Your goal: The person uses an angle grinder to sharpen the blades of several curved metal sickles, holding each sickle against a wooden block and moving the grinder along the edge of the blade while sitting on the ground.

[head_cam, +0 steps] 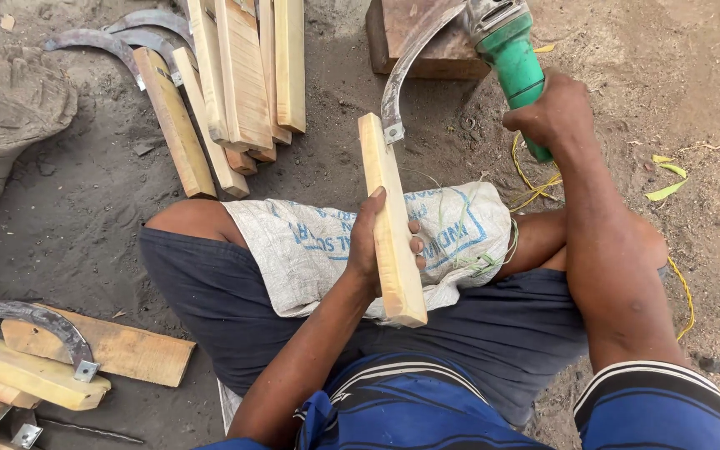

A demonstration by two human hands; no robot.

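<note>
My left hand grips the pale wooden handle of a sickle, resting it on a white woven sack draped over my knee. The sickle's curved grey blade arcs up and away from the handle's far end. My right hand holds the green body of an angle grinder, whose metal head sits at the blade's upper end near the top of the view.
Several more wooden-handled sickles lie on the sandy ground at the upper left. More handles, a sickle and a plank lie at lower left. A wooden block sits behind the blade. A yellow cord trails from the grinder.
</note>
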